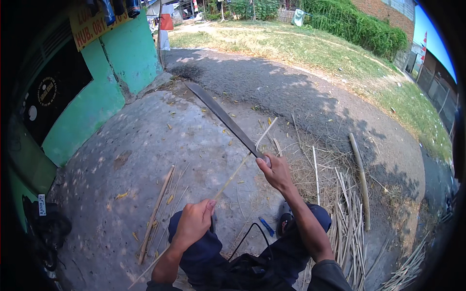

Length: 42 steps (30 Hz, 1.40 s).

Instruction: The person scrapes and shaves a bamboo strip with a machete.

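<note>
My right hand (276, 172) is closed round the handle of a machete (221, 116), its long dark blade slanting up and to the left over the concrete. Between the thumb and fingers of my left hand (195, 220) is a thin bamboo strip (232, 179). One end of the strip runs up to the blade just ahead of the handle; the other passes back under my left forearm toward the lower left. Whether the blade's edge bites into the strip cannot be made out. Below my right hand, a blue utility knife (266, 226) lies on the ground between my feet.
To my right lies a pile of split bamboo strips (347, 218), with shavings (310, 169) around it and a thick bamboo pole (360, 182) alongside. A brown stick (156, 216) lies on my left. Beyond are a green wall (104, 92) and an asphalt road (272, 82).
</note>
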Each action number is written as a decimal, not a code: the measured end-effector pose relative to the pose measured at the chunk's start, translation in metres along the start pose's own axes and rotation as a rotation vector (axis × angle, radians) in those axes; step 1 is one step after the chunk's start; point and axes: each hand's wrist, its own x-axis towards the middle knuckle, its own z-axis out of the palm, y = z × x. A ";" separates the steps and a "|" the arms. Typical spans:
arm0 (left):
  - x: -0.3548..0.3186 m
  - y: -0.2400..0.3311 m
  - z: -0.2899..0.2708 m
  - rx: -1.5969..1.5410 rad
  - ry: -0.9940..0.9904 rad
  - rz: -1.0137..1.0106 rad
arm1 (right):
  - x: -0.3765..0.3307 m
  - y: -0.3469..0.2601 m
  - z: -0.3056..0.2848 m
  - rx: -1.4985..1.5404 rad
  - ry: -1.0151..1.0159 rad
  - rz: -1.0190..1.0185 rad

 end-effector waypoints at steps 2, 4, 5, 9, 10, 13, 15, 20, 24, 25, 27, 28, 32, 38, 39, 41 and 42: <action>0.004 -0.005 0.003 0.089 0.006 0.013 | -0.014 -0.010 0.016 -0.006 -0.105 -0.034; 0.002 -0.004 0.003 0.053 0.010 0.010 | -0.013 -0.013 0.013 -0.061 -0.146 -0.084; 0.001 -0.004 0.002 0.013 -0.001 0.013 | -0.013 -0.011 0.010 -0.121 -0.177 -0.121; -0.022 -0.004 -0.015 0.044 -0.050 -0.068 | 0.036 0.038 -0.019 -0.076 0.030 0.176; -0.027 -0.018 -0.013 0.083 -0.037 -0.055 | 0.030 0.040 -0.016 -0.074 0.031 0.174; -0.024 -0.026 -0.023 0.117 -0.039 -0.074 | 0.025 0.043 -0.011 -0.250 -0.015 0.155; -0.031 -0.027 -0.028 0.109 -0.073 -0.126 | 0.016 0.033 -0.003 -0.227 0.043 0.078; -0.030 -0.024 -0.023 0.027 -0.059 -0.087 | -0.013 -0.001 0.022 -0.087 -0.093 -0.034; -0.053 -0.014 -0.046 0.055 -0.120 -0.132 | 0.021 0.065 0.002 -0.138 0.054 0.223; -0.061 -0.014 -0.053 0.081 -0.129 -0.163 | 0.030 0.089 -0.012 -0.152 0.048 0.391; -0.057 -0.023 -0.062 0.103 -0.156 -0.166 | 0.033 0.161 -0.039 -0.128 0.153 0.587; -0.062 -0.032 -0.067 0.184 -0.131 -0.179 | 0.034 0.164 -0.039 -0.119 0.141 0.594; -0.060 -0.080 -0.074 0.502 0.009 -0.202 | 0.026 0.129 -0.047 0.706 0.174 0.917; 0.020 -0.093 -0.050 0.655 0.060 -0.096 | 0.020 0.079 -0.057 0.663 0.163 0.742; 0.033 -0.094 -0.046 0.683 0.065 -0.039 | 0.020 0.072 -0.057 0.664 0.148 0.739; 0.060 -0.100 -0.037 0.729 0.042 -0.005 | 0.018 0.061 -0.058 0.549 0.169 0.575; 0.072 -0.103 -0.032 0.729 0.051 -0.020 | 0.016 0.059 -0.057 0.489 0.167 0.549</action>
